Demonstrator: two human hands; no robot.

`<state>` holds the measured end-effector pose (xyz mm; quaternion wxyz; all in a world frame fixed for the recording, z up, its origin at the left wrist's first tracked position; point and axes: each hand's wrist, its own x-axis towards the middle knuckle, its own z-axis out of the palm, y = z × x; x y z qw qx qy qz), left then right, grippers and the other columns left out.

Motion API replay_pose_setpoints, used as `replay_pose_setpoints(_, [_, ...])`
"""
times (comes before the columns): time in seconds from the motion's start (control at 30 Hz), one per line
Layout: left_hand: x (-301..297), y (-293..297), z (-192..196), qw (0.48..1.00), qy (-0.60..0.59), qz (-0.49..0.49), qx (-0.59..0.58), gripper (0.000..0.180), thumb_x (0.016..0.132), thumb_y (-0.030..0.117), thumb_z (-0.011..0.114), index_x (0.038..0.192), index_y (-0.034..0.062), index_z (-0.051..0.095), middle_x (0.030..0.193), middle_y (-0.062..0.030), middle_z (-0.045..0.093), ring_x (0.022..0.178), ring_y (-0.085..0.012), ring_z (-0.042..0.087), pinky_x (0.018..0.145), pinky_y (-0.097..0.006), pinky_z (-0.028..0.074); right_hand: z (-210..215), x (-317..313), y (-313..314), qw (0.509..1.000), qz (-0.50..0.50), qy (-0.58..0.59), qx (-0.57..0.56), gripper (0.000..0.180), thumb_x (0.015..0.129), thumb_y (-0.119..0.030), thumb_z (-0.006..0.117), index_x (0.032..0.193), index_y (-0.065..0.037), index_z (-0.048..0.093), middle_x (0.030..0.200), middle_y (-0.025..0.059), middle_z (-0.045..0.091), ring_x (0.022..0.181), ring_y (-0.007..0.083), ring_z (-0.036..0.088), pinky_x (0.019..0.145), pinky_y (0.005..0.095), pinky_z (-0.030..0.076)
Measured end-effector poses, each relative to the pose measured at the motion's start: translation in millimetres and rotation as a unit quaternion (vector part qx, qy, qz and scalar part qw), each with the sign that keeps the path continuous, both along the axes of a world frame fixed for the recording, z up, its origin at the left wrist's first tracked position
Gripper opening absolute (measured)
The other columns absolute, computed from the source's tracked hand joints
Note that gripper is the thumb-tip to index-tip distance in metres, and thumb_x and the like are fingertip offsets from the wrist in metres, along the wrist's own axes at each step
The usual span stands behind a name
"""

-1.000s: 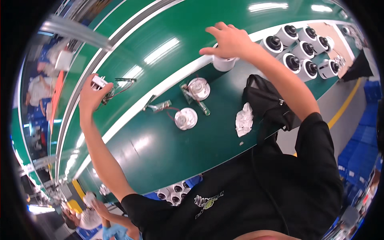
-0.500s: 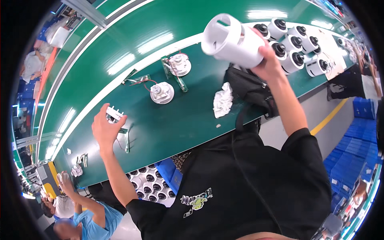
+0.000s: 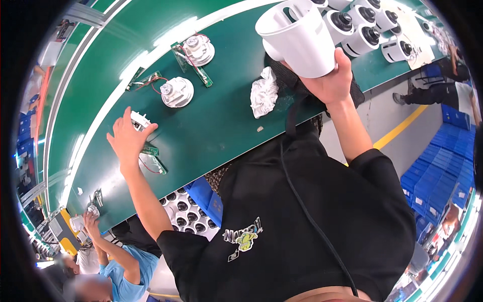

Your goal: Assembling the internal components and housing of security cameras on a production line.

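My right hand (image 3: 332, 83) holds a white cylindrical camera housing (image 3: 301, 43) up over the table, its open end tilted up and to the left. Thumb and palm press against its lower end. Over the table's left part, my left hand (image 3: 129, 138) has its fingers spread. A white module (image 3: 141, 121) shows between that thumb and forefinger, partly hidden by the hand; it seems to rest on the table. Close to the wrist lies a green circuit board (image 3: 155, 157) with a thin wire. Two round white modules (image 3: 177, 92) (image 3: 198, 50) with red wires and green boards lie farther back.
A crumpled white cloth (image 3: 264, 93) lies beside a black bag (image 3: 282, 72). Several white dome cameras (image 3: 363, 38) stand at the right back. Below the table edge is a blue box (image 3: 204, 199) near more cameras. A co-worker in a blue shirt (image 3: 136, 267) works at the lower left.
The view has shifted, so the table's things sit higher and farther left. My right hand has turned the housing more upright. My left hand's fingers are spread wider.
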<state>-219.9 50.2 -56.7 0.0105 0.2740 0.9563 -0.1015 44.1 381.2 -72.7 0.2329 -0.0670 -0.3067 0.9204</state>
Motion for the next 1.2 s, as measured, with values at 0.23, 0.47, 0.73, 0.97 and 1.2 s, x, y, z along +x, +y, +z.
replay_pose_setpoints(0.23, [69, -1, 14, 0.916, 0.006, -0.085, 0.392, 0.101, 0.058, 0.036, 0.084, 0.138, 0.0007, 0.033, 0.137, -0.0169, 0.043, 0.133, -0.0323, 0.032, 0.109, -0.05, 0.022, -19, -1, -50, 0.986, -0.066, -0.044, 0.15, 0.063, 0.072, -0.011, 0.068, 0.13, -0.002, 0.042, 0.119, 0.007, 0.053, 0.111, 0.0182, 0.051, 0.096, 0.0365, 0.043])
replay_pose_setpoints(0.47, [188, 85, -41, 0.486, -0.385, 0.007, 0.785, 0.112, 0.062, 0.051, 0.082, 0.14, -0.003, 0.022, 0.136, -0.0236, 0.04, 0.124, -0.0355, 0.042, 0.103, -0.048, 0.036, -3, 15, -111, 0.829, -0.003, -0.034, 0.558, 0.083, 0.071, -0.025, 0.079, 0.137, -0.005, 0.032, 0.139, 0.0196, 0.034, 0.129, 0.0359, 0.034, 0.104, 0.0445, 0.033])
replay_pose_setpoints(0.73, [135, 48, -86, 0.746, -0.067, -0.168, 0.641, 0.107, 0.062, 0.036, 0.087, 0.139, 0.008, 0.019, 0.133, -0.0195, 0.036, 0.116, -0.0354, 0.048, 0.093, -0.049, 0.049, -130, 223, -3, 0.715, -0.401, -0.515, 0.251, 0.015, 0.086, -0.018, 0.06, 0.091, -0.004, 0.061, 0.076, 0.0042, 0.065, 0.066, 0.0097, 0.06, 0.062, 0.0244, 0.05])
replay_pose_setpoints(0.97, [135, 77, -74, 0.763, -0.074, -0.292, 0.572, 0.11, 0.062, 0.038, 0.086, 0.14, 0.0028, 0.016, 0.135, -0.0188, 0.034, 0.118, -0.0335, 0.047, 0.097, -0.048, 0.046, -346, 212, 54, 0.576, -0.262, -0.673, 0.382, 0.058, 0.072, -0.033, 0.067, 0.12, -0.004, 0.054, 0.12, 0.019, 0.057, 0.112, 0.0339, 0.054, 0.095, 0.0402, 0.045])
replay_pose_setpoints(1.2, [123, 96, -74, 0.81, -0.061, -0.261, 0.522, 0.1, 0.07, 0.043, 0.08, 0.135, -0.0036, 0.021, 0.132, -0.0217, 0.036, 0.117, -0.0334, 0.046, 0.097, -0.044, 0.045, -393, 91, 50, 0.738, -0.183, -0.591, 0.268, 0.066, 0.072, -0.045, 0.066, 0.124, -0.006, 0.054, 0.118, 0.0215, 0.057, 0.117, 0.0388, 0.049, 0.098, 0.0478, 0.038])
